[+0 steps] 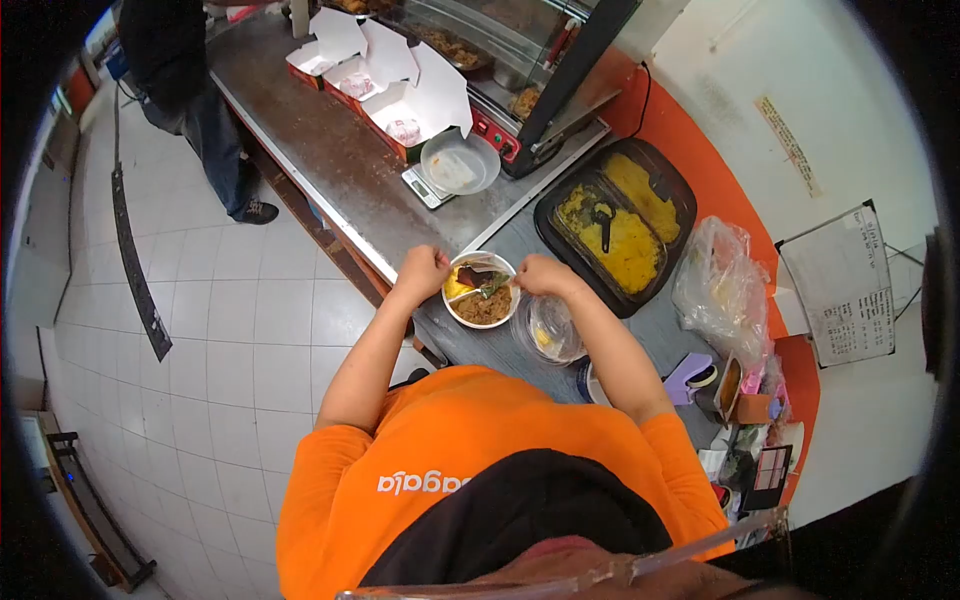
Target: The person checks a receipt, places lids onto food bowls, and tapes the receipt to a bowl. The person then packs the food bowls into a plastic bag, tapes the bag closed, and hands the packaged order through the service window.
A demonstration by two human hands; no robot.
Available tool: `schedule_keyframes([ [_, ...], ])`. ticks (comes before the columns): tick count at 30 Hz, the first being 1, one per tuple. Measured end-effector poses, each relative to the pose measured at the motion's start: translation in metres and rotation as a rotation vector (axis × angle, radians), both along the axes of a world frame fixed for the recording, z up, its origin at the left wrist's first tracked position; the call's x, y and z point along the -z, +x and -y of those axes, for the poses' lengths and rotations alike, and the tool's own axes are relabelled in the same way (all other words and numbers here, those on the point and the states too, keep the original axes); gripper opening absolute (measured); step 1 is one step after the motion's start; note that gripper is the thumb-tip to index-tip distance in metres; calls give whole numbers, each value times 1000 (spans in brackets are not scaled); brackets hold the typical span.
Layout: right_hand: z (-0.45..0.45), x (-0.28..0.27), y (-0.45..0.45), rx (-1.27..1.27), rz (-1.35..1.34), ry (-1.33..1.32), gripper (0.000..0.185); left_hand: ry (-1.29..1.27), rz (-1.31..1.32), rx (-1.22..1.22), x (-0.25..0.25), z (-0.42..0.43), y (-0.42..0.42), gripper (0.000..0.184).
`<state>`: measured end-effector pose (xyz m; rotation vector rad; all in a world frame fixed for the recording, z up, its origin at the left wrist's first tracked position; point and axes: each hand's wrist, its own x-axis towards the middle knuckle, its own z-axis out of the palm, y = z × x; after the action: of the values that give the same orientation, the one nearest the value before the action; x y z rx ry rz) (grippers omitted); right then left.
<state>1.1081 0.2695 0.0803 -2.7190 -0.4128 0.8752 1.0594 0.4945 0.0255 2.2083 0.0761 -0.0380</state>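
A round white bowl (pixel 483 322) sits on the grey counter in front of me, holding brown food, with yellow and dark red food and some green in its upper part. Something clear and shiny crosses its far side. At the bowl's left edge is my left hand (pixel 426 272), fingers pinched together. My right hand (pixel 546 276) is closed at the right edge in a similar way. What the fingertips grip is too small to make out. Beside my right forearm lies a clear plastic tub (pixel 549 330) with a yellow bit inside.
A black tray (pixel 610 228) of yellow food with a dark utensil is at right, near a plastic bag (pixel 722 285). Beyond stand a kitchen scale (pixel 428 188) under a translucent bowl (pixel 460 163), open boxes (pixel 405 115) and a glass food warmer (pixel 500 60). Another person (pixel 190 110) stands at left.
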Motion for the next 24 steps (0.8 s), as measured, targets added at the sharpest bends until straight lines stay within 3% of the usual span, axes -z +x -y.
schedule_keyframes([
  [2, 0, -3, 1, -10, 115, 10, 40, -24, 7, 18, -18, 2, -9, 18],
  [3, -4, -14, 2, 142, 51, 117, 47, -24, 10, 20, -20, 4, -11, 18],
  [5, -10, -19, 8, 302, -9, 226, 53, -111, 400, -106, -22, 11, -17, 26],
  [6, -13, -15, 10, 314, 37, 265, 59, -111, 400, -97, -28, 15, -20, 26],
  [8, -22, -9, 11, 339, 79, 307, 66, -398, 345, -27, -43, 25, -29, 31],
  [11, -30, 2, 13, 356, 35, 226, 67, -262, 359, -12, -47, 35, -38, 29],
  [13, -32, 19, 16, 358, 77, 395, 64, -222, 457, 7, -35, 34, -34, 30],
  [17, -23, -11, 9, 314, -41, 375, 58, -219, 472, -35, -32, 36, -22, 28],
  [19, -16, -22, 6, 311, -20, 327, 45, -223, 486, -54, -34, 37, -11, 26],
  [23, 1, -3, 10, 276, -13, 387, 31, -218, 471, -59, -30, 41, 4, 21],
  [24, 2, 0, 9, 232, 90, 377, 29, -196, 444, -58, -29, 42, 5, 18],
])
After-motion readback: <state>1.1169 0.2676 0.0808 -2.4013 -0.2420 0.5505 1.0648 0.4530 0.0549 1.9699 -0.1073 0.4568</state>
